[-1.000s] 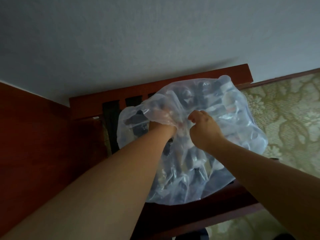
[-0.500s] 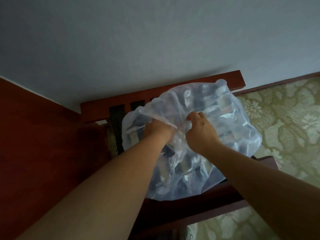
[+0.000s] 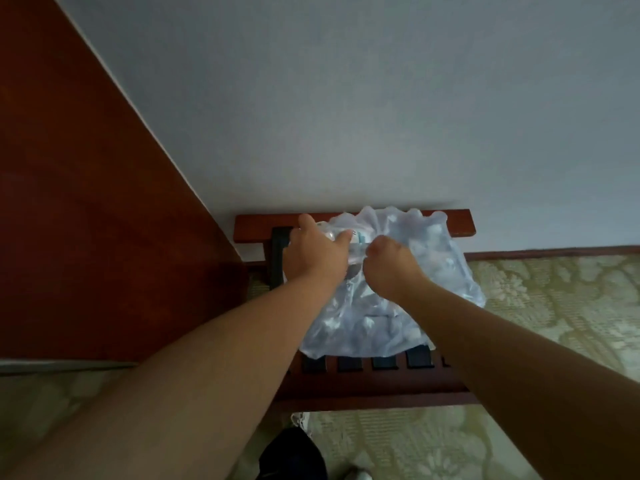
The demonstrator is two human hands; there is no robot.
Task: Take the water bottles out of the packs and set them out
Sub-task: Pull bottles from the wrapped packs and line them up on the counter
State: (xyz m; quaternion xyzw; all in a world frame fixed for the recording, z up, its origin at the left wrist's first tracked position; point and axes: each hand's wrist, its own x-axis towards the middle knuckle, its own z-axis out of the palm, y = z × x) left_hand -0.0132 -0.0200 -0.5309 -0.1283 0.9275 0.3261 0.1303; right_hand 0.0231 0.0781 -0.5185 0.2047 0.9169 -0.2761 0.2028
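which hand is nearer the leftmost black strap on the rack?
Left. The left hand grips the plastic pack at its left end, right beside the strap. The right hand pinches the pack farther right, beyond the left hand.

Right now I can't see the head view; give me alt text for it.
Two hands work at a clear plastic pack of water bottles on a wooden slatted rack against a white wall. The left hand grips a bottle at the pack's far left edge; the right hand bunches the wrap beside it.

Clear pack point(image 3: 398, 306); red-brown rack point(image 3: 363, 389)
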